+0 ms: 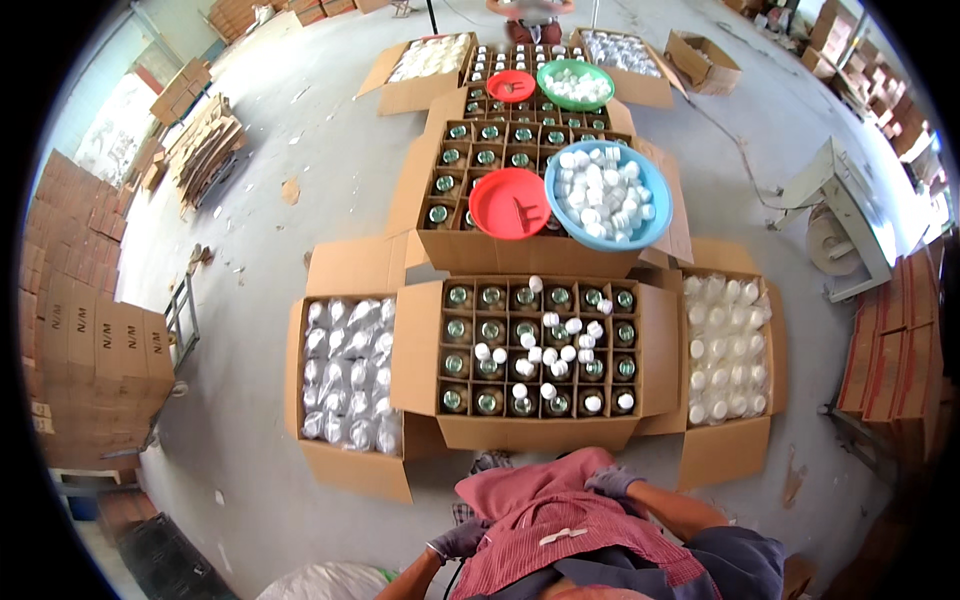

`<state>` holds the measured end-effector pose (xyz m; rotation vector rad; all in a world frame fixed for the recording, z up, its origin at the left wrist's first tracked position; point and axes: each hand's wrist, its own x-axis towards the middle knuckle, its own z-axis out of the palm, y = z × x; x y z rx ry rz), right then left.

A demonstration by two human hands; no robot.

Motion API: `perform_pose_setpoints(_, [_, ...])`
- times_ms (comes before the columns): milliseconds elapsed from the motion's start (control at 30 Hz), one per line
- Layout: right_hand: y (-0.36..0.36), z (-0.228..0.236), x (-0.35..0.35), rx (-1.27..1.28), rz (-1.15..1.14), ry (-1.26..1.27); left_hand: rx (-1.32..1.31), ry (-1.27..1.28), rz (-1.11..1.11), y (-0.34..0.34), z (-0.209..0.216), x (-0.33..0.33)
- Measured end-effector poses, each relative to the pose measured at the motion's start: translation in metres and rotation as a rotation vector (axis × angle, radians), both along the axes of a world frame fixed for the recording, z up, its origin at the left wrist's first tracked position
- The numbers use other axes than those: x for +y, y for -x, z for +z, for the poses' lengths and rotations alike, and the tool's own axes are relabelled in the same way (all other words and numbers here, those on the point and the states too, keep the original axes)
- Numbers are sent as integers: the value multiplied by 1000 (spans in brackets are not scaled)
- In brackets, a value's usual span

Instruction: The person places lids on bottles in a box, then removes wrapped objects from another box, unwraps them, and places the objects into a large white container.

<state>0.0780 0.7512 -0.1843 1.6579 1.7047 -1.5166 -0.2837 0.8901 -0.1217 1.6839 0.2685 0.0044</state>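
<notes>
My left hand (460, 540), in a dark glove, rests at the left edge of a red checked apron (545, 520) over my lap. On its other side, my right hand (612, 482), in a grey glove, lies on the cloth. Neither hand shows an object in it; the fingers look laid out, though small. Just ahead stands an open divided carton (540, 434) of glass bottles. Loose white caps (549, 356) are scattered on the bottles and dividers, mostly toward the middle and right. A few bottles at the near right seem to have caps on their mouths.
Flanking cartons hold bagged bottles (350, 372) at left and white-topped bottles (722, 375) at right. Beyond, a red basin (490, 205) and a blue basin (655, 222) of caps sit on another bottle carton. A person (530, 12) is at the far end; a machine (850, 215) stands right.
</notes>
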Motion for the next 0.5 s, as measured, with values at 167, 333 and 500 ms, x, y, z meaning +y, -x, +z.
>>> perform_pose_setpoints(167, [50,-7,17,171,-126,114,236,-70,-223,17,-28,43])
perform_pose_setpoints(333, [50,-27,-21,406,-282,-197,341,142,-143,32,-56,42])
perform_pose_setpoints(500, [101,-35,-17,25,-290,102,356,3,-162,33,-64,55])
